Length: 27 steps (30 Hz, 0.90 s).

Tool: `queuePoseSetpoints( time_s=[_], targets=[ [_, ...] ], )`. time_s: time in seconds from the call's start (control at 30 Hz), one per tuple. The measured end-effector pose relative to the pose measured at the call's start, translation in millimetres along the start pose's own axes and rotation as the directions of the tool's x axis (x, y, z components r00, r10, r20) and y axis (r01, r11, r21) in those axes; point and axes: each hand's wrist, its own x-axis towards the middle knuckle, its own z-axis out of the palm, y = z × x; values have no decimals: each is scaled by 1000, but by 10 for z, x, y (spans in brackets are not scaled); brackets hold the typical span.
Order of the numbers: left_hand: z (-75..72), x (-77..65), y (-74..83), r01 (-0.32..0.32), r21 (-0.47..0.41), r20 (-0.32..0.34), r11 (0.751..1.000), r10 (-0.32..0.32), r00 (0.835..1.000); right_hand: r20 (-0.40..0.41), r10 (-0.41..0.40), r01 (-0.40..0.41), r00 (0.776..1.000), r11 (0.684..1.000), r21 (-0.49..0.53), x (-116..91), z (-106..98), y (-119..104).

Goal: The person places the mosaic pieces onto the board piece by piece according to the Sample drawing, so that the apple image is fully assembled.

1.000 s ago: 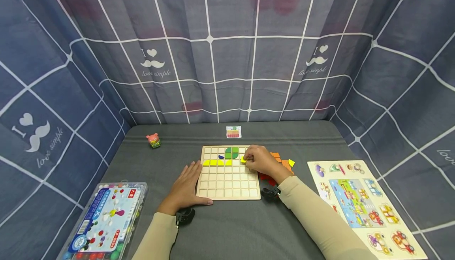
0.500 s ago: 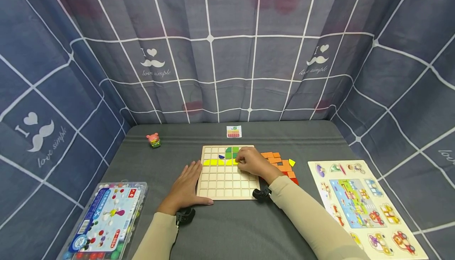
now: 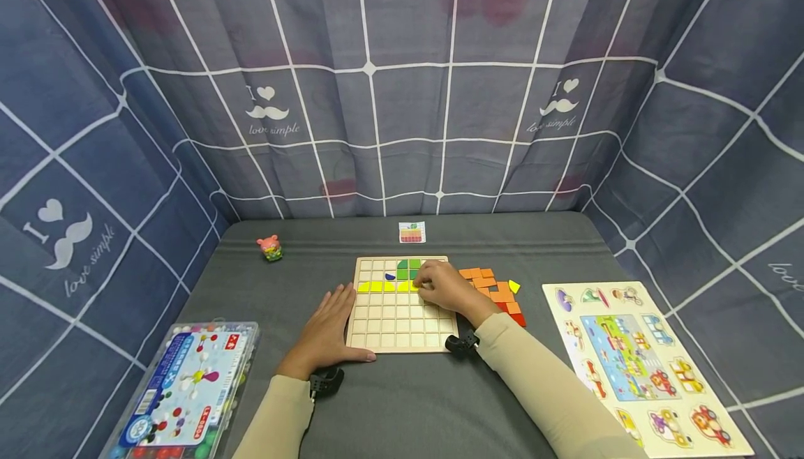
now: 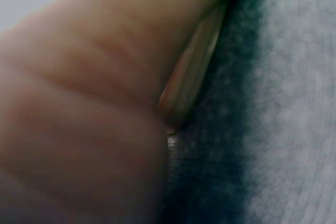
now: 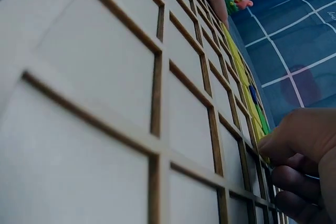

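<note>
A light wooden grid board [image 3: 402, 323] lies on the grey cloth in the head view. Across its upper part runs a row of yellow tiles [image 3: 380, 287]; above them sit green tiles [image 3: 403, 274] and a small dark blue piece [image 3: 390, 277]. My left hand [image 3: 323, 330] rests along the board's left edge, fingers straight, thumb near the lower corner. At the right end of the yellow row, my right hand [image 3: 444, 286] pinches a yellow tile down at the grid, largely covered by the fingertips. The right wrist view shows the thumb [image 5: 278, 142] beside the yellow strip.
Orange tiles [image 3: 504, 293] and red ones lie right of the board, with a loose yellow piece [image 3: 514, 286] beyond. A picture card [image 3: 412, 232] and pig figure [image 3: 270, 247] are behind. A clear box [image 3: 182, 389] stands left, a picture puzzle board [image 3: 681, 410] right.
My right hand has moved left over the board with the yellow tile, to the end of the yellow row, and stays there since half a second ago. My left hand has not moved.
</note>
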Motion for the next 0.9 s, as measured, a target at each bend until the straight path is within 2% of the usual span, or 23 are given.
queuePoseSetpoints(
  time_s=[0.17,0.47,0.63,0.9],
  targets=[
    [-1,-10,-3,-3,-4,-3,1000,3,1000,-54,-11,13,998,1000,28,-93,-30,41],
    [-9,-19,-2,0,-3,5,1000,0,1000,-141,67,-61,988,997,44,-314,-269,213],
    [-22,-16,14,3,-6,8,1000,-3,1000,-171,138,-131,976,990,53,-465,-482,359],
    [-11,-2,8,3,-3,8,1000,-3,1000,-161,265,-274,951,961,-36,-785,-869,646]
  ],
)
